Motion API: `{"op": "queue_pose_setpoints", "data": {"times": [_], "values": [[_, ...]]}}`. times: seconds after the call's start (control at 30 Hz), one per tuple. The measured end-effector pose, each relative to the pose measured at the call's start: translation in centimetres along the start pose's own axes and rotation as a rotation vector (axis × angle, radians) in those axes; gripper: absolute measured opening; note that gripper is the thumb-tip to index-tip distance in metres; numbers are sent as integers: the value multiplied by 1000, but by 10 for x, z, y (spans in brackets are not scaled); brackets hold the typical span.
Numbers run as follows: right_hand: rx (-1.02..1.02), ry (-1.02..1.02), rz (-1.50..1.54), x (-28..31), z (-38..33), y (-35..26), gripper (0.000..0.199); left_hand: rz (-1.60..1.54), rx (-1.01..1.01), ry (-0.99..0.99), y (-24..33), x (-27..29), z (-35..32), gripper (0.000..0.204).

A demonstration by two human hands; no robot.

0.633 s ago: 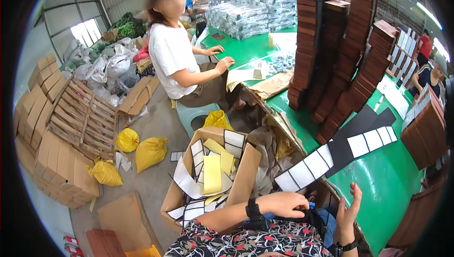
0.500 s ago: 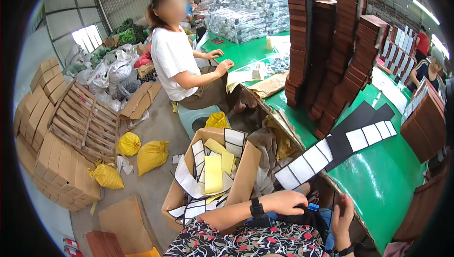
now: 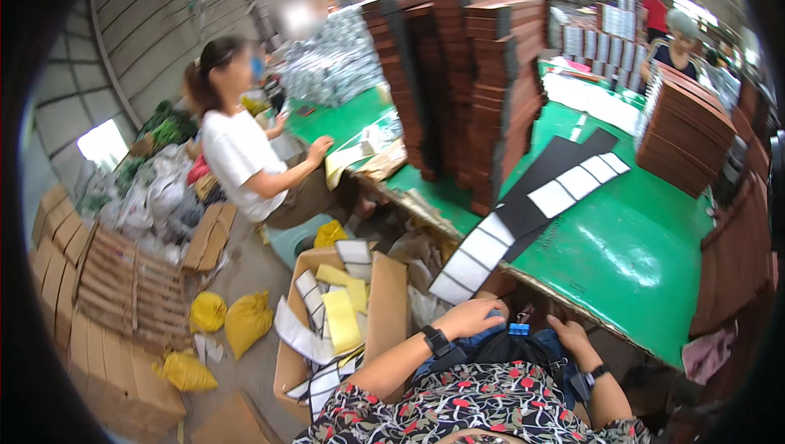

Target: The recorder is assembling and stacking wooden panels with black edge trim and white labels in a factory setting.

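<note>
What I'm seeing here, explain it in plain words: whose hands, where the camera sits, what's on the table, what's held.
There is no machine: these are a person's own bare hands. The camera is a wide fisheye worn on that person's head, looking down, which is why straight edges bend.

The left hand and right hand are low, near the lap, with a blue clip between them. I see nothing held, though some fingers are hidden.

On the green table lie black strips and strips with white panels, one poking past the near edge. Tall reddish-brown stacks stand behind. An open carton beside the person holds white and yellow pieces.
</note>
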State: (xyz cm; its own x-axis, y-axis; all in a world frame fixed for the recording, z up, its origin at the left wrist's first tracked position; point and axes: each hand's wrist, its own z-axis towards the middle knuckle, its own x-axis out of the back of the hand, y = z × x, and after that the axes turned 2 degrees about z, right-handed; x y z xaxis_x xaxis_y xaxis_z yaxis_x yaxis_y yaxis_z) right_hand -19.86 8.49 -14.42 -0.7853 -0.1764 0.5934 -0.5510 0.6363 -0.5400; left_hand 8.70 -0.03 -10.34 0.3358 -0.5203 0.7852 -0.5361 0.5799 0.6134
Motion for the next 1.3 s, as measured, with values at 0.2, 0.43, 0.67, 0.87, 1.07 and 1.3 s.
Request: {"op": "queue_pose_setpoints", "data": {"times": [0.2,0.43,0.67,0.87,1.07,1.3], "values": [[517,60,-123,-33,55,-12,55,-23,144,-47,-8,-33,19,61],[530,-86,-164,-49,112,-3,57,123,209,-106,7,-41,33,68],[627,161,-316,-84,112,29,54,129,48,-96,20,-32,23,47],[688,-118,-31,-72,71,57,47,-183,-87,393,62,58,30,28],[357,-181,-44,-22,11,-8,56,340,225,713,-6,105,48,49],[273,-86,-156,-23,10,10,50,257,189,523,6,67,77,55]]}}
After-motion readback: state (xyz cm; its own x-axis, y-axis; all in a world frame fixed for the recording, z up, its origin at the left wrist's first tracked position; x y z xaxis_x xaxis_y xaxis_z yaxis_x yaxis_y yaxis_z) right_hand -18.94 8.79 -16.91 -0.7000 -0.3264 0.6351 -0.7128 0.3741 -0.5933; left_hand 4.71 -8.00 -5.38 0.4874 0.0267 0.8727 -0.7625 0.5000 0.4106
